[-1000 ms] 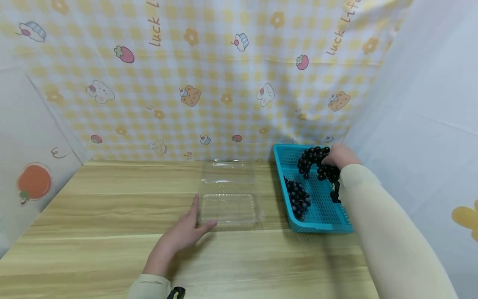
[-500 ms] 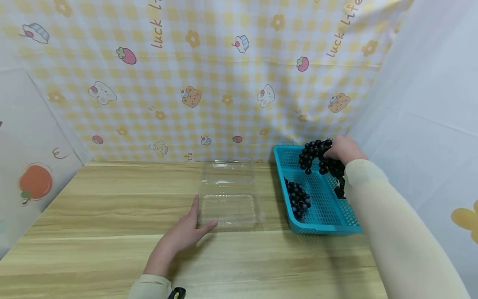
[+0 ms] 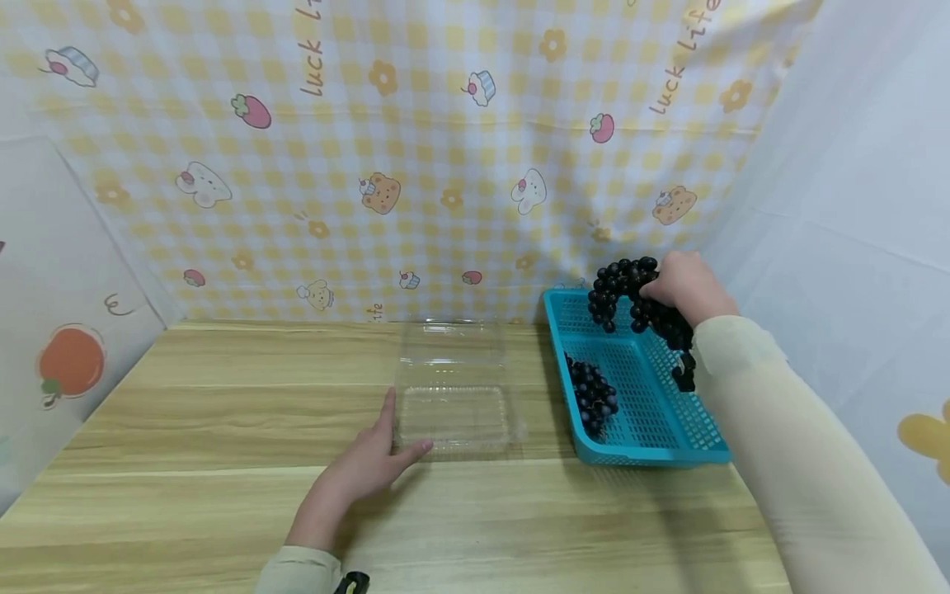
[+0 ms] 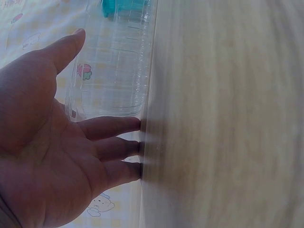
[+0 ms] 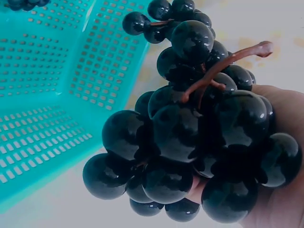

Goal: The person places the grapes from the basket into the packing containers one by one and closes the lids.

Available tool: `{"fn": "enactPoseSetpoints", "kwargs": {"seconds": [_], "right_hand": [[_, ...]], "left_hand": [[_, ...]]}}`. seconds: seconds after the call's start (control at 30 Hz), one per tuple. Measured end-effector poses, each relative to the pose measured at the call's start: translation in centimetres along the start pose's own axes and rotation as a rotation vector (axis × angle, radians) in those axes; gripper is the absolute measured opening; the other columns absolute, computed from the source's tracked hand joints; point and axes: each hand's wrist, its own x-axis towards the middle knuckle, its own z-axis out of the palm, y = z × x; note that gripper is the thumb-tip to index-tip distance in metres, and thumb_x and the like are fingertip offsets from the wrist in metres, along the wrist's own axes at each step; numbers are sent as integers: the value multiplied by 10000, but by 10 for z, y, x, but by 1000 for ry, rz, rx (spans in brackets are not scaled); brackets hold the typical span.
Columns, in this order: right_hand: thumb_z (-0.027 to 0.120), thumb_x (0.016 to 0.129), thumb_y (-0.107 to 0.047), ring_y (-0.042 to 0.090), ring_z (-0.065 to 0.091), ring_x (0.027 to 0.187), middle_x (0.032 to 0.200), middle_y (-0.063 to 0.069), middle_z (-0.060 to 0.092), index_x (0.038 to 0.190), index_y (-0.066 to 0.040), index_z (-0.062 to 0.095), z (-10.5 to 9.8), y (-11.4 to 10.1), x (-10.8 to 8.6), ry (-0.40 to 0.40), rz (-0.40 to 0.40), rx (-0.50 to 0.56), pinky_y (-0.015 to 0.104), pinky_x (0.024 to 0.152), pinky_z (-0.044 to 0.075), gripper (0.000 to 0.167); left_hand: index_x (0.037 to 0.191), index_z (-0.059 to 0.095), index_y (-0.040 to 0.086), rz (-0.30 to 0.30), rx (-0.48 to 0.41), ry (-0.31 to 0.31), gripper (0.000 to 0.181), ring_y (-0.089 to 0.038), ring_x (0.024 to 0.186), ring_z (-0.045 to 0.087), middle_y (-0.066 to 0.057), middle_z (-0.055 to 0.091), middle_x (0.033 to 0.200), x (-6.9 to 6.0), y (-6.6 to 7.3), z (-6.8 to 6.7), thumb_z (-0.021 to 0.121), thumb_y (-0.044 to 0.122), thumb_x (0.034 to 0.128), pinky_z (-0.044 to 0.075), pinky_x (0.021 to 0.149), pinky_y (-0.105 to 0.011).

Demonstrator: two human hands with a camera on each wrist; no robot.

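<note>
My right hand (image 3: 686, 285) grips a bunch of dark grapes (image 3: 622, 283) above the back right of a turquoise basket (image 3: 623, 455). Up close in the right wrist view, the held grapes (image 5: 178, 133) are glossy and black, with a brown stem sticking out. A second bunch of grapes (image 3: 592, 396) lies inside the basket by its left wall. My left hand (image 3: 364, 462) has its fingers spread at the left front corner of a clear plastic clamshell box (image 3: 453, 412), whose lid stands open. In the left wrist view, several fingertips of the left hand (image 4: 52, 137) touch the tabletop beside the box.
The wooden table (image 3: 223, 429) runs back to a yellow checked cloth (image 3: 445, 165) hanging behind it. White sheets (image 3: 853, 206) close off both sides. The basket stands close to the cloth and the right sheet.
My right hand has lifted the bunch of grapes upward and slightly to the right, above the basket's rim. The left hand and the clear box have stayed in place.
</note>
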Motion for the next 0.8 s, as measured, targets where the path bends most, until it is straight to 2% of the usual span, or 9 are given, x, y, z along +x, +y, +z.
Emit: {"fn": "enactPoseSetpoints", "kwargs": {"seconds": [0.27, 0.57, 0.8], "right_hand": [[686, 1012, -315, 111, 322, 457, 514, -83, 273, 621, -150, 442, -7, -19, -9, 37, -25, -23, 357, 592, 466, 489], [712, 989, -348, 133, 341, 440, 502, -74, 277, 590, -157, 429, -13, -46, -19, 126, -62, -11, 361, 558, 452, 525], [694, 1003, -348, 138, 379, 440, 496, -66, 312, 616, -145, 455, -14, -73, -28, 109, -76, -18, 356, 563, 457, 498]], "left_hand": [[1695, -131, 55, 2, 3, 6, 1171, -618, 1507, 345, -421, 274, 1644, -1, 0, -1, 598, 663, 1008, 317, 1237, -731], [1693, -139, 53, 4, -4, 4, 1167, -619, 1511, 334, -420, 264, 1648, -1, 0, 0, 597, 651, 1014, 306, 1239, -736], [1692, -135, 45, 6, -1, 4, 1168, -616, 1504, 352, -425, 276, 1640, 0, 0, 1, 598, 652, 1014, 319, 1236, -730]]}}
